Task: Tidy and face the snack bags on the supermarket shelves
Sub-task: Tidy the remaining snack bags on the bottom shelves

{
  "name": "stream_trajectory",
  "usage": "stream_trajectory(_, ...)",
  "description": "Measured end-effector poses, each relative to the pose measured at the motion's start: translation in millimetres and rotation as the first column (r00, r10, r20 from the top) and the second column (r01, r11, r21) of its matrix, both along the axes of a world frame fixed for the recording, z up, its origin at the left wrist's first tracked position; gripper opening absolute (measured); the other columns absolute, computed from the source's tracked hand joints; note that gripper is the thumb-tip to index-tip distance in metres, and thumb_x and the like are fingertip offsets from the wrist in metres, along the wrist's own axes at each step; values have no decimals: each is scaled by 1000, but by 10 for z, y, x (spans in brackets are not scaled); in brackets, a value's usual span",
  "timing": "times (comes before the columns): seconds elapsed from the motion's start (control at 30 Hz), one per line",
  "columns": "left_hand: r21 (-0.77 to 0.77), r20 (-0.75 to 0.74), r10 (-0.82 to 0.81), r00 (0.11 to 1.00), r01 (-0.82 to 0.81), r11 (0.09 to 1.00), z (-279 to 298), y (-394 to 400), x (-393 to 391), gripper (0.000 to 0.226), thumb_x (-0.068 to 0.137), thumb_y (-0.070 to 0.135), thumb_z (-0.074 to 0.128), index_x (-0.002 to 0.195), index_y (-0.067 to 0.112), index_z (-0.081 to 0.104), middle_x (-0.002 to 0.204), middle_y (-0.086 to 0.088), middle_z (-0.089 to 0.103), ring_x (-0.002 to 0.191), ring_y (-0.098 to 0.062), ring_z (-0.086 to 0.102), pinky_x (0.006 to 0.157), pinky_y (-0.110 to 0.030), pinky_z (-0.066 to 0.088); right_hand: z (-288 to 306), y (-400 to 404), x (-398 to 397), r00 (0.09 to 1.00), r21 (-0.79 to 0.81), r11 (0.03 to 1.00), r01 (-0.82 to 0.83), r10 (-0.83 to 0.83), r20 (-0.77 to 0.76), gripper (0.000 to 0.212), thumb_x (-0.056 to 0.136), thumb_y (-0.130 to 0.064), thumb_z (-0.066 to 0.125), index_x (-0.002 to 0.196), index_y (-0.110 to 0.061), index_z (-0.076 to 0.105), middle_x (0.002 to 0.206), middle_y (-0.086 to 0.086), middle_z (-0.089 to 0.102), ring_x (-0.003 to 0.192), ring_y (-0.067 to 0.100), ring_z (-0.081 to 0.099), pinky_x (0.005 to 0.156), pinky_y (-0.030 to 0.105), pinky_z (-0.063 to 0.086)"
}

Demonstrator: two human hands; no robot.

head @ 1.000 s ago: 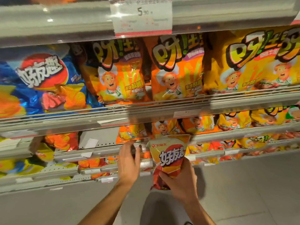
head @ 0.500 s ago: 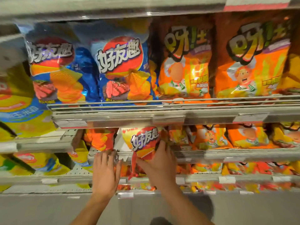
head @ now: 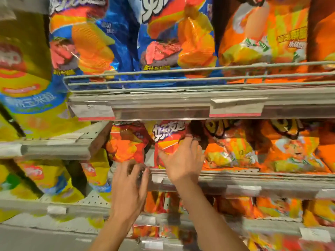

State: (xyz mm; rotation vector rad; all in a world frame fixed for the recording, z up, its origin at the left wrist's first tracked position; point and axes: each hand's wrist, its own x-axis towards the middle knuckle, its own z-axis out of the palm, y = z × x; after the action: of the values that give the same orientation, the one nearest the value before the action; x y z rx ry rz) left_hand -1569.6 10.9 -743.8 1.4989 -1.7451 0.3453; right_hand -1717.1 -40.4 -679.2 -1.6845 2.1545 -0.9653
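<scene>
Shelves fill our view, grey metal tiers with wire front rails and clear strips carrying white price tags. On the upper shelf stand blue bags to the left and an orange bag to the right; yellow bags crowd the far left bay. On the middle shelf, our right hand presses spread fingers against the red snack bag, which stands upright between another red bag and orange bags. Our left hand rests near the shelf's front edge, fingers loosely extended and blurred; we cannot tell whether it holds anything. More bags line the lower tiers.
</scene>
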Motion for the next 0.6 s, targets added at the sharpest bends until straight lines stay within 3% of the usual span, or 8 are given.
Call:
stream_trajectory(0.13, -114, -11, 33, 999, -34, 993, -36, -82, -61, 18, 96, 30, 55, 91, 15, 62, 92, -4, 52, 86, -25, 46, 75, -39, 39, -96, 7, 13, 999, -106, 994, -34, 30, -41, 92, 75, -74, 66, 136, -10, 44, 134, 12, 55, 128, 32, 49, 105, 43, 40)
stream_trajectory(0.27, -203, -21, 57, 998, -60, 977, -89, -122, -106, 17, 95, 28, 57, 86, 14, 60, 86, -6, 50, 83, -27, 44, 73, -39, 36, -150, 4, -55, 995, -106, 992, -74, 66, -71, 94, 73, -75, 68, 136, -9, 42, 134, 15, 57, 125, 35, 55, 97, 44, 46)
stream_trajectory(0.47, -271, -91, 54, 994, -77, 959, -171, -140, -144, 25, 99, 30, 53, 88, 8, 62, 89, -8, 54, 87, -27, 45, 75, -43, 40, -181, 106, -163, 986, -125, 981, -145, 132, -103, 116, 73, -80, 66, 154, -8, 24, 145, 15, 49, 131, 36, 50, 98, 45, 47)
stream_trajectory(0.6, -271, -121, 80, 989, -110, 956, -172, -145, -171, 33, 101, 33, 50, 88, 7, 63, 89, -10, 57, 88, -29, 46, 77, -43, 40, -353, 323, -307, 974, -294, 934, -203, 164, -154, 103, 83, -73, 61, 157, -9, 26, 147, 11, 46, 135, 30, 42, 103, 41, 43)
